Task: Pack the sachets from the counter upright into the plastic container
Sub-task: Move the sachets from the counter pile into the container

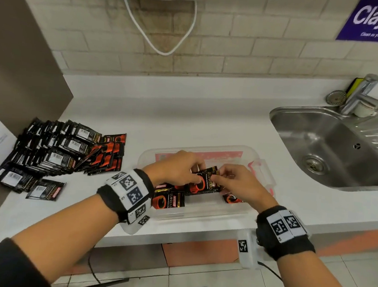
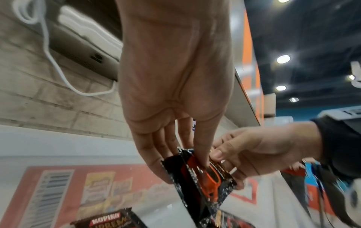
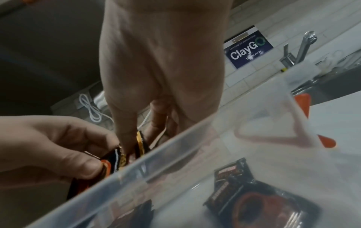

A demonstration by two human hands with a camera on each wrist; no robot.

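Note:
A clear plastic container (image 1: 200, 215) stands on the white counter in front of me. Both hands are over it, holding a small bunch of black and orange sachets (image 1: 204, 183). My left hand (image 1: 181, 168) pinches the bunch from the left, thumb on the front (image 2: 203, 174). My right hand (image 1: 230, 179) pinches its right end (image 3: 125, 157). More sachets (image 1: 169, 201) lie in the container's near left part, and one sachet (image 3: 259, 199) lies flat near the right end. A large heap of sachets (image 1: 59, 155) lies on the counter to the left.
A steel sink (image 1: 333, 151) with a tap (image 1: 359, 94) is set into the counter at the right. A brown panel (image 1: 21, 60) with a paper notice closes the left side. A white cable (image 1: 161, 26) hangs on the tiled wall behind.

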